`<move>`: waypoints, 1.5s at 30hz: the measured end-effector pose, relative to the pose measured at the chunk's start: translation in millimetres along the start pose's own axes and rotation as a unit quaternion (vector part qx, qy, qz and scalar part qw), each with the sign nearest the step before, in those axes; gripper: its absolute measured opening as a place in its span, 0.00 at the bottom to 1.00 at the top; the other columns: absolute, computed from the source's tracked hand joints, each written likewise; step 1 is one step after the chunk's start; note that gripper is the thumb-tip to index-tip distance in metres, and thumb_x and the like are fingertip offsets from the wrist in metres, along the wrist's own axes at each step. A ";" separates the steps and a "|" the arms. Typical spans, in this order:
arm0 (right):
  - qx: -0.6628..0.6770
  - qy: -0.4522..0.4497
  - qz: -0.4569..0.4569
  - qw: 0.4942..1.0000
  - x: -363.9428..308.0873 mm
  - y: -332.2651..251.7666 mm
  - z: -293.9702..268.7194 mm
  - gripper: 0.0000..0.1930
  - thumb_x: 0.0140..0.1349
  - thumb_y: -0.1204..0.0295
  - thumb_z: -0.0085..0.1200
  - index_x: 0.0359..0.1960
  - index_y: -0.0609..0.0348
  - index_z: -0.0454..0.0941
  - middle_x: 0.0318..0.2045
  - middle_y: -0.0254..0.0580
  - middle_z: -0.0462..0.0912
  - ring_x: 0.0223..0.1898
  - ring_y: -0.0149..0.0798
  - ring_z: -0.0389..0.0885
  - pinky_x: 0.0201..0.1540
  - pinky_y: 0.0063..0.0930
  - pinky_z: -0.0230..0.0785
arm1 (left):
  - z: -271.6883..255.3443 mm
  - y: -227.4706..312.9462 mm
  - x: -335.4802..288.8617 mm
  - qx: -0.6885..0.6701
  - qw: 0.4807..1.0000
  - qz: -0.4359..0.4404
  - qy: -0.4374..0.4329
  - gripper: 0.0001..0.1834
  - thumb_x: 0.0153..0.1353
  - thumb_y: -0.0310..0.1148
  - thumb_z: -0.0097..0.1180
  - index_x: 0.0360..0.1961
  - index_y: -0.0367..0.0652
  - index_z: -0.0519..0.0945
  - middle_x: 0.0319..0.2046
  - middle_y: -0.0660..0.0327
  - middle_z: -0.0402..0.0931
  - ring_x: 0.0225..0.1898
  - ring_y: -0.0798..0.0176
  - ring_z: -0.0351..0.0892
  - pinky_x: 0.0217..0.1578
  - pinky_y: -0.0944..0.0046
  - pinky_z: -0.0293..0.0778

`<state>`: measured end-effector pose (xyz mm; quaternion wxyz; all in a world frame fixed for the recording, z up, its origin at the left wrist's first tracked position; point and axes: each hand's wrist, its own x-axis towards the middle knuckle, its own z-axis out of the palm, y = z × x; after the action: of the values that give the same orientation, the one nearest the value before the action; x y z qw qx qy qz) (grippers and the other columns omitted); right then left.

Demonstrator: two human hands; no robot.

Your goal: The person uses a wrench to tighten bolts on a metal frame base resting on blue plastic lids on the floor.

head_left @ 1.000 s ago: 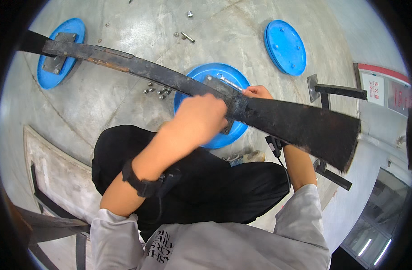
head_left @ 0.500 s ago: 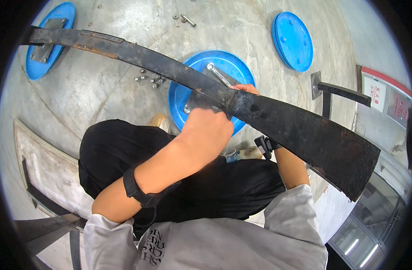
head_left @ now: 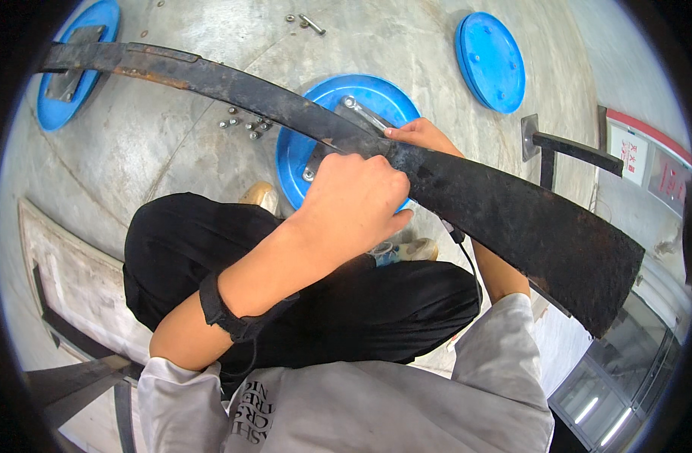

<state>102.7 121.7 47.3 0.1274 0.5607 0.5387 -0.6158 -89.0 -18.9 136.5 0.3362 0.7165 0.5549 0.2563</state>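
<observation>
Since the earlier frame the long, rusted black steel leaf-spring bar (head_left: 505, 211) has swung closer under the camera, its broad right end now low at the right edge and its narrow left end up at the top left, over a round blue plastic cap (head_left: 63, 83). The bar runs diagonally across the view, above the grey concrete floor (head_left: 172, 158) and across a second round blue plastic disc (head_left: 316, 151) with a silver bolt (head_left: 361, 113) on it. Left hand (head_left: 357, 204) lies closed over the bar's near edge at mid-length, fingers curled down on it; right hand (head_left: 421, 136) grips from the far side, fingers wrapped over the top edge, thumb hidden. Both hands sit close together near the middle. Judgement: the bar looks heavy, rigid, rough with rust and flaking scale, so not slippery but abrasive, with thin edges that could bite. The wide end likely outweighs the narrow one; holding near the middle, slightly toward the wide end, would balance it. Loose small nuts and washers (head_left: 244, 127) lie on the floor beyond; a third blue plastic disc (head_left: 491, 62) sits upper right.
</observation>
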 end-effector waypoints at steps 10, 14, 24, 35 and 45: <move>-0.139 0.043 -0.006 0.989 17.4 -6.5 -15.1 0.20 0.49 0.56 0.60 0.22 0.66 0.81 0.15 0.36 0.75 0.20 0.27 0.71 0.24 0.25 0.63 | -6.5 8.0 9.4 -0.073 0.997 0.002 0.021 0.13 0.41 0.34 0.62 0.25 0.42 0.73 0.24 0.59 0.75 0.28 0.54 0.77 0.26 0.58 0.71; -0.220 0.118 -0.032 0.968 5.8 -17.5 -3.2 0.13 0.51 0.67 0.61 0.32 0.64 0.75 0.22 0.35 0.75 0.26 0.30 0.71 0.29 0.24 0.64 | 4.6 14.3 12.9 -0.181 0.974 0.058 0.126 0.30 0.37 0.30 0.66 0.44 0.41 0.68 0.40 0.53 0.70 0.45 0.50 0.70 0.43 0.57 0.69; -0.493 0.288 -0.304 0.763 21.8 13.7 -10.2 0.22 0.50 0.76 0.51 0.49 0.66 0.65 0.41 0.56 0.74 0.43 0.54 0.74 0.45 0.40 0.66 | 27.2 15.1 23.9 -0.244 0.947 0.110 0.180 0.37 0.35 0.31 0.67 0.51 0.41 0.65 0.43 0.52 0.68 0.50 0.46 0.67 0.52 0.51 0.62; -0.537 0.078 -0.229 0.808 44.3 -26.8 -61.3 0.07 0.45 0.77 0.52 0.29 0.62 0.75 0.22 0.55 0.77 0.29 0.56 0.77 0.32 0.44 0.68 | 39.2 28.9 29.2 -0.291 0.927 0.071 0.228 0.32 0.35 0.29 0.66 0.46 0.40 0.69 0.40 0.53 0.71 0.44 0.47 0.71 0.45 0.55 0.69; -0.541 0.336 -0.265 0.724 76.2 -80.1 -61.5 0.10 0.46 0.73 0.53 0.33 0.54 0.79 0.34 0.42 0.79 0.37 0.48 0.78 0.36 0.40 0.71 | 42.2 25.0 29.0 -0.277 0.923 0.068 0.259 0.27 0.37 0.28 0.64 0.43 0.40 0.70 0.36 0.55 0.72 0.42 0.49 0.73 0.40 0.56 0.72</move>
<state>49.9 236.3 38.8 0.0518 0.4007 0.9147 0.0003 -34.9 -3.2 128.4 0.3477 0.5395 0.4790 0.5988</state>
